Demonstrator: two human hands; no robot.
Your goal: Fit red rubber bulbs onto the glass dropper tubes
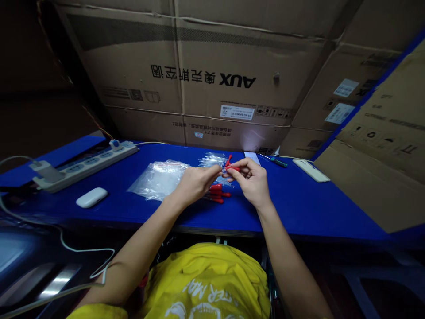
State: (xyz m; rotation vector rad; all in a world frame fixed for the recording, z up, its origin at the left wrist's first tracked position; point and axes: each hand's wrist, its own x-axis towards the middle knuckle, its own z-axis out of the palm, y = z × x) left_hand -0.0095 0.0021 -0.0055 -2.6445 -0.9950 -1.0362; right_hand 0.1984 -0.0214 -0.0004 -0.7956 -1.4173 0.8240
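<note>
Over the middle of the blue table, my two hands meet fingertip to fingertip. My right hand (252, 179) pinches a red rubber dropper bulb (233, 169). My left hand (197, 180) is closed in a pinch at the bulb's left end, seemingly on a thin clear dropper tube mostly hidden by the fingers. Behind the hands lies a pile of clear tubes (212, 159), with another red bulb (229, 159) at its right side. Several droppers with red bulbs (217, 195) lie just below my left hand. Clear plastic bags (159, 177) are left of it.
A white power strip (96, 161) with a plugged-in charger (48, 172) stands at the left, near a white earbud case (92, 197). A screwdriver (279, 162) and a pale phone (311, 170) lie at the back right. Cardboard panels (206, 48) wall the table's back and right.
</note>
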